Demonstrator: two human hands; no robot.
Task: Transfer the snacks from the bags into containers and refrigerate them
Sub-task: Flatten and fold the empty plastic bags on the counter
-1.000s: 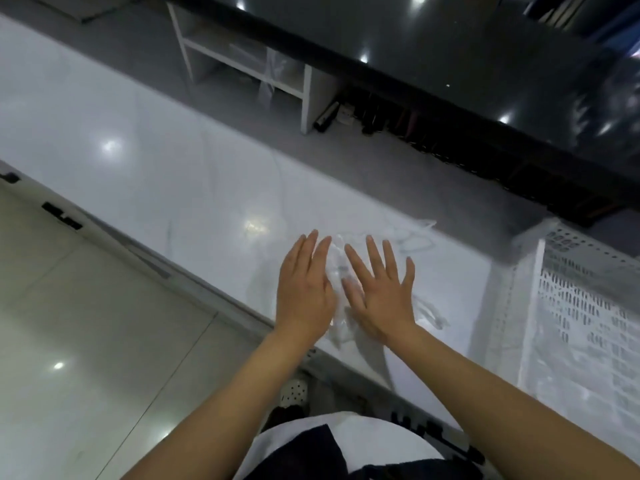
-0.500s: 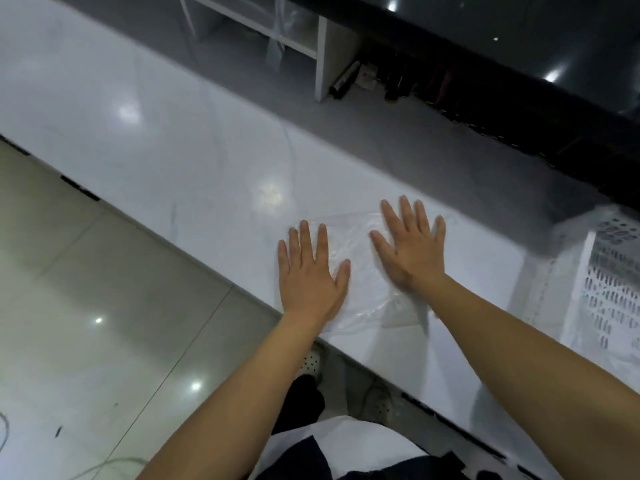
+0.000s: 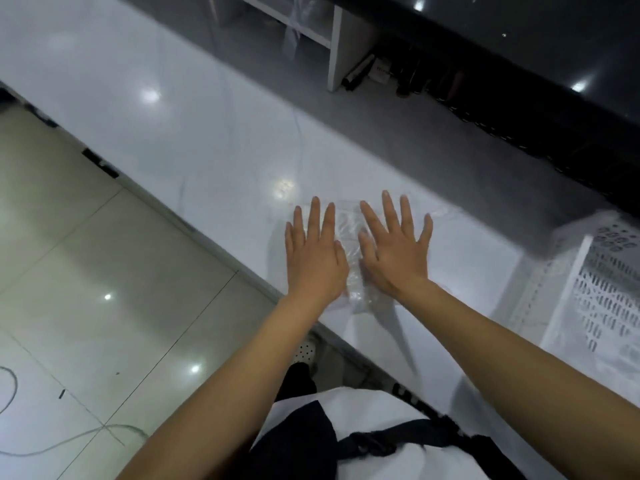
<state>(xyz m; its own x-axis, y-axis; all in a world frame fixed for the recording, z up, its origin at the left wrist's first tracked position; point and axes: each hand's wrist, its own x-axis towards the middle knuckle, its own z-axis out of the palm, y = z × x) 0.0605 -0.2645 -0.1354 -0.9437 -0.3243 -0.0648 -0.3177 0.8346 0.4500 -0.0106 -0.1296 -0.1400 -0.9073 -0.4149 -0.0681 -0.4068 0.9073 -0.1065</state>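
Clear crinkled bag (image 3: 348, 237) flat on counter (image 3: 207, 150) | left hand (image 3: 313, 261), right hand (image 3: 394, 254) pressing, fingers spread

A glossy white counter (image 3: 194, 133) runs from far left to near right. A clear plastic bag (image 3: 349, 237) lies flat at its near edge; a white perforated basket (image 3: 595, 292) sits at the right.

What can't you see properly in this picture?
Head view, the only one:
- Bag: clear plastic; most of it lies under the left hand and right hand, so whether anything is inside cannot be told.
- Basket: cut off by the right edge; its contents are hidden.
- Shelf: dark things beside it are too small and dim to name.
- Counter: glare spots, top cut off.
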